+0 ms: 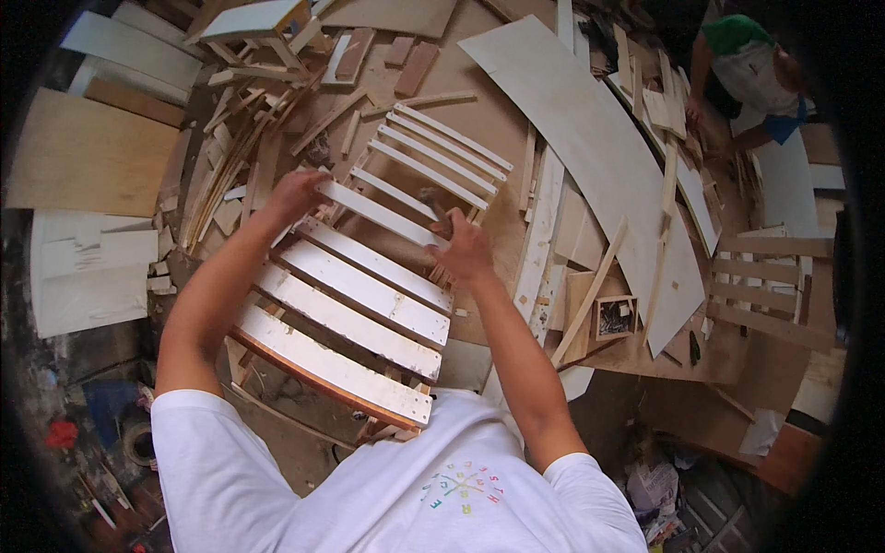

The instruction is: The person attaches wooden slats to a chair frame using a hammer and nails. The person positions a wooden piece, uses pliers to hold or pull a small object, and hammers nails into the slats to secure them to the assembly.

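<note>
In front of me stands a wooden frame with several white slats (355,293) across it, the nearest of them close to my shirt. My left hand (300,195) is closed at the left end of one white slat (380,214) midway along the frame. At that slat's right end is my right hand (466,245), its fingers wrapped round a hammer (430,197) whose dark head points away from me. Beyond this slat, narrower white slats (433,152) span the far part of the frame. Screw or nail holes show at several slat ends.
A small wooden box (616,318) of dark nail-like pieces stands at the right. Near it lies a large pale board (590,170). Thin wood strips (226,161) are heaped at the left. Another person (751,78) is at the far right, near a second slatted piece (761,283).
</note>
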A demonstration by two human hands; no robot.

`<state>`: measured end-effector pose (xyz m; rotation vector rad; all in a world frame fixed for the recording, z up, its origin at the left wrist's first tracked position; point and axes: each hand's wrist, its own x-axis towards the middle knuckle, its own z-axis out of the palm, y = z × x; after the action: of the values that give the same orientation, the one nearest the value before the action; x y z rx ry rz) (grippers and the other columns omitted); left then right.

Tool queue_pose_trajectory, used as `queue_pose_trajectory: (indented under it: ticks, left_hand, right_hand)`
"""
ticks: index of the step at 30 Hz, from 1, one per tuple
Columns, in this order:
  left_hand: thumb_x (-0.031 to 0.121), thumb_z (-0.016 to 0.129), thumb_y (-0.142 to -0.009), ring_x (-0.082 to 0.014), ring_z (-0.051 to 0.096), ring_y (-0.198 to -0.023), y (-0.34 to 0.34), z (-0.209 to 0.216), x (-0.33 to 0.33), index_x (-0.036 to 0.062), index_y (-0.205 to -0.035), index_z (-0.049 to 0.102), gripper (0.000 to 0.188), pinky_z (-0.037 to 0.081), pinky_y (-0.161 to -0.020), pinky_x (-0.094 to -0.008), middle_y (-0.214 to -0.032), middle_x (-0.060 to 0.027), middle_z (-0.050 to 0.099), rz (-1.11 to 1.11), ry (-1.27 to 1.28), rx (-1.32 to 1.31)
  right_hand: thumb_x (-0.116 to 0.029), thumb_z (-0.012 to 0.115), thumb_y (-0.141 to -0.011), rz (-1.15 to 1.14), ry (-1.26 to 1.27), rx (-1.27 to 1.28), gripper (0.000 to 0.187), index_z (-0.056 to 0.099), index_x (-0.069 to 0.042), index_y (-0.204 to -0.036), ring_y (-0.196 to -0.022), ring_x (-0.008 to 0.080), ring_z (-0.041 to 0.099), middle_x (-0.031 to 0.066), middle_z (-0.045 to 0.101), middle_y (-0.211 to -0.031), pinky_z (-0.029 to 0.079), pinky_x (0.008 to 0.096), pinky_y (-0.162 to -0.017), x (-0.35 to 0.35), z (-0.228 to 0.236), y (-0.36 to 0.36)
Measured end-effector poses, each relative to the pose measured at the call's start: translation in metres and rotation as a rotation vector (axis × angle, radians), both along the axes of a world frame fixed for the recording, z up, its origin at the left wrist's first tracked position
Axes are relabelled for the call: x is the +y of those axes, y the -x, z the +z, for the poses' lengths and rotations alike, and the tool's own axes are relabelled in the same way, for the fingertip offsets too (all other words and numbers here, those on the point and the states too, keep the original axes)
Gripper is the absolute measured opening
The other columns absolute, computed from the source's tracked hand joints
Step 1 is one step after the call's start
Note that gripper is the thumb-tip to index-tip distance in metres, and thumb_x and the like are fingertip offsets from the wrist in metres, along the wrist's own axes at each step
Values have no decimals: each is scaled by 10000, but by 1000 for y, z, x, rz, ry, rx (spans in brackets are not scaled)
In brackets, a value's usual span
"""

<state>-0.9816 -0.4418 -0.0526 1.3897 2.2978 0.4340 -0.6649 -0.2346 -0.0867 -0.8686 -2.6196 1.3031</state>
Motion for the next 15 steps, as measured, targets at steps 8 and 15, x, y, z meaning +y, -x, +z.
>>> queue_pose_trajectory:
  ticks: [8,15]
  left_hand:
    - [281,853,-785,-362,705,-1044,5,-12,-6,110,-1238,714,503,559,-902,-412,-1162,-151,732,-40,-168,16]
    - [223,827,-823,-331,719,-1033,7,27,-8,168,-1331,671,534,562,-878,-406,-1186,-135,731,-73,-27,31]
  right_hand:
    - [-121,847,-774,-182,181,10,446,618,-35,-1148,-1023,260,731,112,760,-1108,554,377,-932,16,-25,-54]
    - [-201,792,-904,-338,686,328,392,592,-21,-1189,-1003,174,707,89,746,-1156,555,352,-913,1,-69,-69]
